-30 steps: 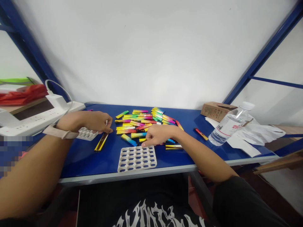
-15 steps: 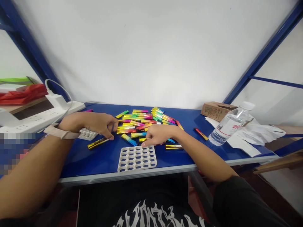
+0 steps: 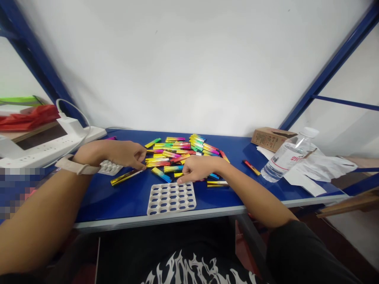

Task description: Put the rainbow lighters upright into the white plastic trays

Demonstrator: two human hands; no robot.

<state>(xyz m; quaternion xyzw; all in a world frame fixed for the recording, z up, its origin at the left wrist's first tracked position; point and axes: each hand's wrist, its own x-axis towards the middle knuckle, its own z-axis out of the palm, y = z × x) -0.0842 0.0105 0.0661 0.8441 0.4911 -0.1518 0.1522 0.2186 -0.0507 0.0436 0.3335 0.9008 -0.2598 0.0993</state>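
Note:
Many shiny multicoloured lighters [image 3: 170,152] lie heaped on the blue table [image 3: 124,201]. In front of them lies a white tray with rows of holes [image 3: 171,198]. My right hand [image 3: 197,169] rests with curled fingers at the tray's back edge, beside the heap; whatever its fingers may grip is hidden. My left hand [image 3: 130,154] is at the heap's left side, its thumb and fingers closed near the end of a gold lighter [image 3: 122,177]. A second white tray [image 3: 109,167] is partly hidden behind my left wrist.
A water bottle [image 3: 284,157], a cardboard box [image 3: 268,138] and white paper [image 3: 304,179] stand or lie at the right. One red lighter [image 3: 251,167] lies apart. On the left are power strips [image 3: 50,146].
My left hand's fingers have drawn together and moved slightly up and right. The gold lighter near them has shifted a little right. My right hand and the tray have stayed put.

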